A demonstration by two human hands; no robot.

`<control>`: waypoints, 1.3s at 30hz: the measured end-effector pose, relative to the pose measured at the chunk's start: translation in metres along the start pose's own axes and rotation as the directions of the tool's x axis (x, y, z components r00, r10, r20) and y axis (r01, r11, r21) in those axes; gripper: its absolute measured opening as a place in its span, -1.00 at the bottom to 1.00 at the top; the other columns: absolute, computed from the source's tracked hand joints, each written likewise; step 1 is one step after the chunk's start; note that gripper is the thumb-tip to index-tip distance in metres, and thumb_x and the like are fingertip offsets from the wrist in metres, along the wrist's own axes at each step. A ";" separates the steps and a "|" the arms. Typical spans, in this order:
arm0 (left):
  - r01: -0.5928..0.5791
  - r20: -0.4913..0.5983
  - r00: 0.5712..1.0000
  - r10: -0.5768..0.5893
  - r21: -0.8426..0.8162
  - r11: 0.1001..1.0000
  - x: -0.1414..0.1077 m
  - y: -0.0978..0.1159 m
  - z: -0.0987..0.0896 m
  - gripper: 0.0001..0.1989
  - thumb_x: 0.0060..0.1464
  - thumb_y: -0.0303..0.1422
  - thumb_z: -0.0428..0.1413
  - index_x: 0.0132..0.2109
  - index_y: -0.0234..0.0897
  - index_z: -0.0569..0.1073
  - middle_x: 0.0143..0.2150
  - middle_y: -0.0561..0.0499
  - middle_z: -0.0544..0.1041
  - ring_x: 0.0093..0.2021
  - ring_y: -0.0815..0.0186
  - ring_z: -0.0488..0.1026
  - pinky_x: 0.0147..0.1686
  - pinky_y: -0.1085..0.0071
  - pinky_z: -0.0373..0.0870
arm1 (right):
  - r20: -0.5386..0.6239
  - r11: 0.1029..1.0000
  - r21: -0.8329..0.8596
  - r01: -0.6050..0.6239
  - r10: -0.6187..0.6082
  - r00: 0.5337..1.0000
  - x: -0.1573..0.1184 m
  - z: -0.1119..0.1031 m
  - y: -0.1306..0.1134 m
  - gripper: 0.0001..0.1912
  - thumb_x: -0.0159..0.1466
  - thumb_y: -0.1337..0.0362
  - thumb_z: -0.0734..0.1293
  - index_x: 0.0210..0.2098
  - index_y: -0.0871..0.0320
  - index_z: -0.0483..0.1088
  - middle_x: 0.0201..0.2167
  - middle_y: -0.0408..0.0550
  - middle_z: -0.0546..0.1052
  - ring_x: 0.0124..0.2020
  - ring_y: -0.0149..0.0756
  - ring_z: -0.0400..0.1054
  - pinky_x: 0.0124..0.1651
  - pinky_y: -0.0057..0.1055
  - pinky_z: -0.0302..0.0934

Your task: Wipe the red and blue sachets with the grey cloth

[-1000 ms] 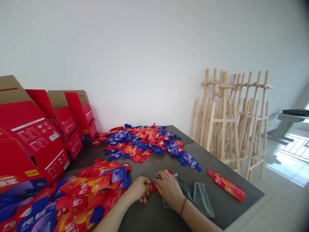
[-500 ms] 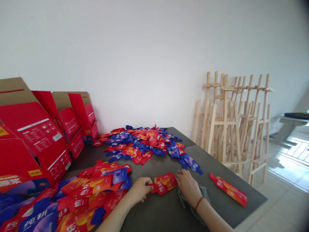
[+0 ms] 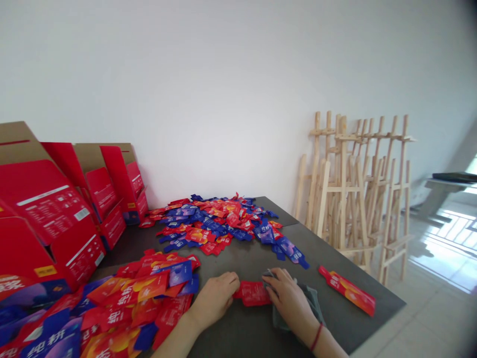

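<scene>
My left hand [image 3: 218, 297] grips the narrow left end of a red foil sachet [image 3: 252, 294] lying flat on the dark table. My right hand [image 3: 288, 301] presses a fold of grey cloth [image 3: 313, 301] onto the sachet's right end, hiding that end. The rest of the cloth lies bunched under my right palm and wrist. A second red-and-orange sachet [image 3: 347, 297] lies alone to the right, apart from both hands.
A large heap of red and blue sachets [image 3: 212, 224] lies on the far table, and another heap [image 3: 141, 293] lies left of my left hand. Red cardboard cartons [image 3: 48, 214] line the left side. Wooden easels [image 3: 346, 199] lean beyond the table's right edge.
My right hand has moved left with the cloth, from beside the sachet onto its right end. The sachet's upper face now looks plainer red. My left hand stays at the sachet's left end.
</scene>
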State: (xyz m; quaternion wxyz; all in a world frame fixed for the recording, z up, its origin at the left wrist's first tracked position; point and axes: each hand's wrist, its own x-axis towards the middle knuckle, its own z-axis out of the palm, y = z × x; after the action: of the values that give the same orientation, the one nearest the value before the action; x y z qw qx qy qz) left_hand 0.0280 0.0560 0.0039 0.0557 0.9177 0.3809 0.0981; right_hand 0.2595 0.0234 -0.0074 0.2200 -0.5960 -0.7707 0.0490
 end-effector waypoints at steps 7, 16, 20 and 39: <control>0.111 -0.030 0.992 -0.122 -0.240 0.964 -0.002 0.004 0.001 -0.71 -0.18 -0.62 -0.06 -0.28 -0.21 0.29 -0.21 0.02 0.39 -0.13 0.28 0.31 -0.14 0.42 0.22 | 0.052 0.990 -0.090 0.109 -0.104 0.993 -0.007 0.008 -0.023 -0.72 0.23 0.42 0.22 -0.18 0.01 0.49 -0.14 -0.09 0.45 -0.07 -0.19 0.24 -0.01 -0.30 0.11; 0.442 0.106 0.894 -0.436 -0.373 0.816 0.005 0.002 0.012 -0.72 -0.19 -0.46 0.17 -0.23 -0.25 0.35 -0.28 0.05 0.44 -0.23 0.27 0.36 -0.31 0.47 0.17 | 0.051 0.983 -0.064 0.171 -0.168 0.984 -0.013 0.010 -0.015 -0.64 0.24 0.46 0.19 -0.05 0.02 0.43 -0.04 -0.11 0.43 -0.04 -0.20 0.21 0.07 -0.30 0.06; 0.461 0.159 0.886 -0.437 -0.413 0.785 0.007 -0.004 0.019 -0.81 -0.18 -0.43 0.17 -0.33 -0.24 0.35 -0.43 0.14 0.41 -0.40 0.35 0.34 -0.48 0.50 0.07 | 0.008 0.989 -0.017 0.147 -0.147 0.989 -0.012 0.008 -0.022 -0.64 0.23 0.48 0.19 -0.08 0.02 0.44 -0.05 -0.12 0.43 -0.05 -0.23 0.22 0.05 -0.33 0.08; 0.433 0.151 0.901 -0.407 -0.379 0.818 0.004 -0.006 0.017 -0.89 -0.15 -0.50 0.08 -0.39 -0.22 0.38 -0.42 0.12 0.47 -0.38 0.34 0.35 -0.44 0.49 0.08 | 0.022 0.989 -0.127 0.071 -0.069 0.997 -0.002 0.021 -0.035 -0.64 0.22 0.48 0.20 -0.08 0.07 0.47 -0.03 0.00 0.44 -0.02 -0.14 0.26 0.03 -0.27 0.14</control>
State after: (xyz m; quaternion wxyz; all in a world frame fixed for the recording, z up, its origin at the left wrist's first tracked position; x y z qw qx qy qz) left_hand 0.0306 0.0628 -0.0130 0.2760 0.7820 0.5432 0.1309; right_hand 0.2202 0.0157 -0.0146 0.1764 -0.5808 -0.7947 -0.0031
